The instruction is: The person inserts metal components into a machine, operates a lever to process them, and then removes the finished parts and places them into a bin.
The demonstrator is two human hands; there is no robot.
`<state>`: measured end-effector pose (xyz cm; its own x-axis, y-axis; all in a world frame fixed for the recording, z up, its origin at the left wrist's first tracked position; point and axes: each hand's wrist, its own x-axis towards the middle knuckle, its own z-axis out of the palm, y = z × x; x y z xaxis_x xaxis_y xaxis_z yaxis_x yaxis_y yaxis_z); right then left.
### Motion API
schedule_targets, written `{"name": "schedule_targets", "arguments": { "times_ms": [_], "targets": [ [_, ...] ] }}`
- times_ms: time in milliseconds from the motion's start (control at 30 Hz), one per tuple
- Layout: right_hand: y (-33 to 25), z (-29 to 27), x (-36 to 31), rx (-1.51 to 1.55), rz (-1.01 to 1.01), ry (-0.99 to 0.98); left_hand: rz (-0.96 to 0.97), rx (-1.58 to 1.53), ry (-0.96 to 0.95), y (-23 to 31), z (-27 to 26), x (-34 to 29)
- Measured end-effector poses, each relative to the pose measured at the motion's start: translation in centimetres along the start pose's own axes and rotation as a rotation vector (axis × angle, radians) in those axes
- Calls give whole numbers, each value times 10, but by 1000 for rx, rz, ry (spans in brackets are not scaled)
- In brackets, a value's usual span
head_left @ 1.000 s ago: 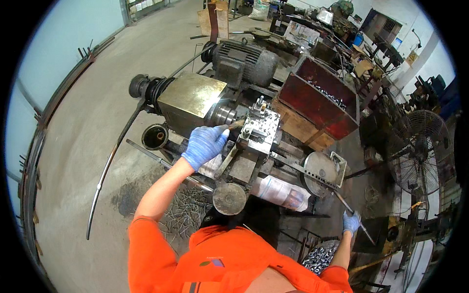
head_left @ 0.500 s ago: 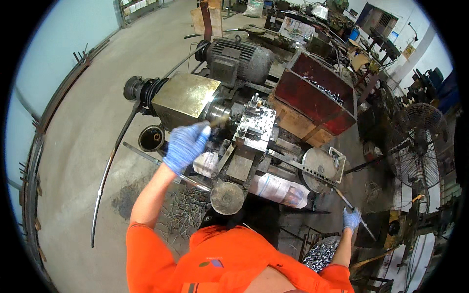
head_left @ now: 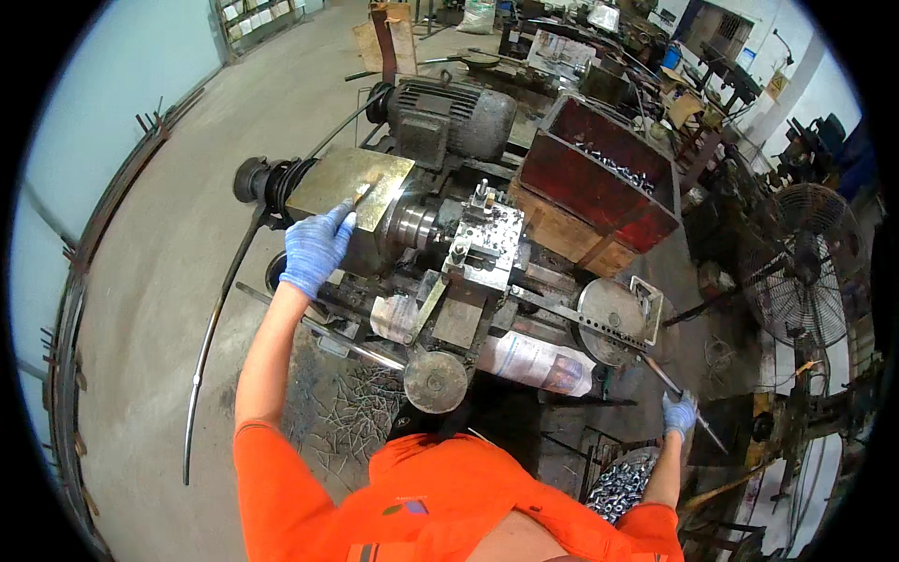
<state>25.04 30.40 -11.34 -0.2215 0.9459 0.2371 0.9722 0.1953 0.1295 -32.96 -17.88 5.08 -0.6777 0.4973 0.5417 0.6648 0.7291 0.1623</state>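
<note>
My left hand (head_left: 316,248), in a blue knit glove, is over the brass-coloured top (head_left: 328,183) of the lathe's headstock. Its fingers pinch a small tan tool (head_left: 362,193) that resembles a brush; its exact kind is too small to make out. To the right of that hand are the bright round chuck (head_left: 414,227) and the metal tool post block (head_left: 492,239). At the lower right, my gloved right hand (head_left: 679,412) is wrapped round a long metal lever (head_left: 664,377), which joins a perforated bar (head_left: 581,320).
A red bin (head_left: 599,178) of small metal parts stands behind the lathe, beside a motor (head_left: 454,117). Finished-looking metal pieces (head_left: 618,489) fill a container low on the right. Metal shavings (head_left: 361,412) litter the floor. A caged fan (head_left: 801,267) is at far right.
My left hand has drawn back left from beside the chuck to the headstock top, carrying the small tool. My right hand stays on the lever, nearly unmoved.
</note>
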Motion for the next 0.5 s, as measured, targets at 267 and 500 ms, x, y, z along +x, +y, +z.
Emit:
{"name": "schedule_targets", "arguments": {
  "times_ms": [267,500],
  "targets": [
    [16,-37,6,-58,160,-245,-151,-201,54,-2,-32,-15],
    [42,-15,-63,-5,102,-184,-811,-581,-16,-110,23,-152]
  ]
}}
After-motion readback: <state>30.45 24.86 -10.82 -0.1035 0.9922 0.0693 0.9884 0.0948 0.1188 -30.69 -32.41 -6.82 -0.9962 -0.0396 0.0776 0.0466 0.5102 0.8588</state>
